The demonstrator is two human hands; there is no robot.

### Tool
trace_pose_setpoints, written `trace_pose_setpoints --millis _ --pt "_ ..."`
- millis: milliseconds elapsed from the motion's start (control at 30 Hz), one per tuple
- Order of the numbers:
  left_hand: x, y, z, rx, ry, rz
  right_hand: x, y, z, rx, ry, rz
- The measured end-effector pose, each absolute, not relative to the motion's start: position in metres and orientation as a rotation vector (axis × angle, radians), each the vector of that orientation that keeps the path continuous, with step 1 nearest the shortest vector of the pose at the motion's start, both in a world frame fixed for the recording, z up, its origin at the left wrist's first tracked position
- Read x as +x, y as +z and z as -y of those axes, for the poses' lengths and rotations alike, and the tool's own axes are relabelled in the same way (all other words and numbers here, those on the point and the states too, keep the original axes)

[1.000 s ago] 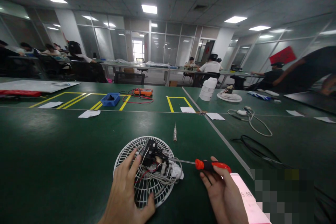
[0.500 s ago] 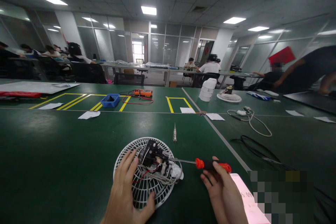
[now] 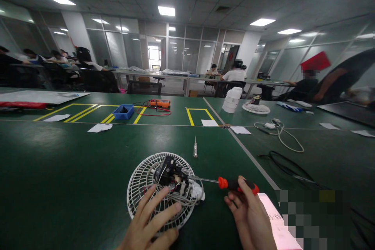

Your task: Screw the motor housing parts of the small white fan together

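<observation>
A round white fan grille (image 3: 140, 177) lies on the green table, bearing a black fan motor assembly (image 3: 168, 172) with loose grey wires (image 3: 183, 200) and a white plastic part (image 3: 197, 191). Over the grille's near side is my left hand (image 3: 154, 218), fingers spread; whether it touches the wires I cannot tell. My right hand (image 3: 249, 211) grips the red and black handle of a screwdriver (image 3: 234, 184). Its shaft points left, the tip reaching into the assembly, where it is hidden. A small clear-handled screwdriver (image 3: 195, 149) lies beyond the grille.
A lit pink phone screen (image 3: 277, 218) lies beside my right wrist. Black cable (image 3: 293, 172) and a grey cord (image 3: 281, 134) are at right. Further back stand a blue bin (image 3: 123, 112), an orange multimeter (image 3: 159, 103), white stacked containers (image 3: 232, 100) and another grille (image 3: 256, 109).
My left hand has moved down and right from the grille's left side to its near side, uncovering the left rim. The right hand and screwdriver stay nearly where they were.
</observation>
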State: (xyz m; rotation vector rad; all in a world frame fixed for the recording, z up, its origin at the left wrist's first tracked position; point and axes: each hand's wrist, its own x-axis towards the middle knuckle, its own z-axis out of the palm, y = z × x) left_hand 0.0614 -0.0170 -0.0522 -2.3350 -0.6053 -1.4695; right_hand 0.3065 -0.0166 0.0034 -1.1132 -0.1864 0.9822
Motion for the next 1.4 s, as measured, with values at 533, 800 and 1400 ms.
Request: trace_pose_setpoints --millis 533,800,1400 --pt "0.065 -0.036 0.014 -2.490 -1.043 0.618 0.304 0.005 0.018 -1.126 0.987 0.219" --pt "0.066 -0.038 0.015 -2.520 -1.020 0.650 0.305 0.007 0.017 -1.056 1.011 0.154" --pt "0.065 -0.038 0.016 -2.537 -1.050 0.617 0.302 0.005 0.015 -1.093 1.002 0.176"
